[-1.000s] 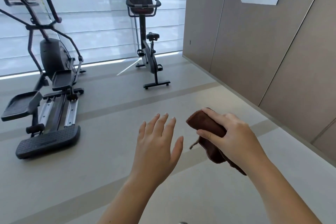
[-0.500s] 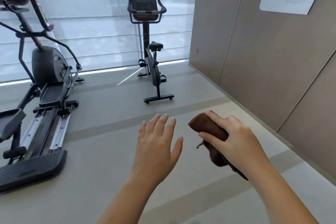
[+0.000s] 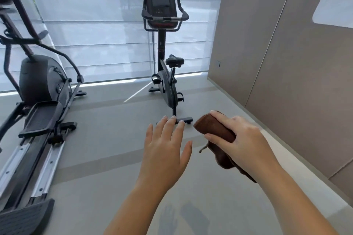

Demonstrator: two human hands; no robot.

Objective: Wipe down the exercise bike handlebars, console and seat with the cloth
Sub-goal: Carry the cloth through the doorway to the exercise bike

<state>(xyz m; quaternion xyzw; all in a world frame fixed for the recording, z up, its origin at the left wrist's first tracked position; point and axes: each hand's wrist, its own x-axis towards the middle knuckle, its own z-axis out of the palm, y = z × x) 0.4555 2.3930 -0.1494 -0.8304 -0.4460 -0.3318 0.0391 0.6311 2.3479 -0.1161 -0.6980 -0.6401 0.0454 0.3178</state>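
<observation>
A folded brown terry cloth (image 3: 214, 129) is held at centre right of the frame, its lower part hidden under the right hand (image 3: 242, 139), whose fingers are curled over it with the thumb pinching its side. The left hand (image 3: 164, 150) is held out flat, palm down, fingers spread and holding nothing. The upright black exercise bike (image 3: 166, 51) is seen at upper centre, well apart from both hands. A black elliptical trainer (image 3: 40, 101) is cut off at the left edge.
</observation>
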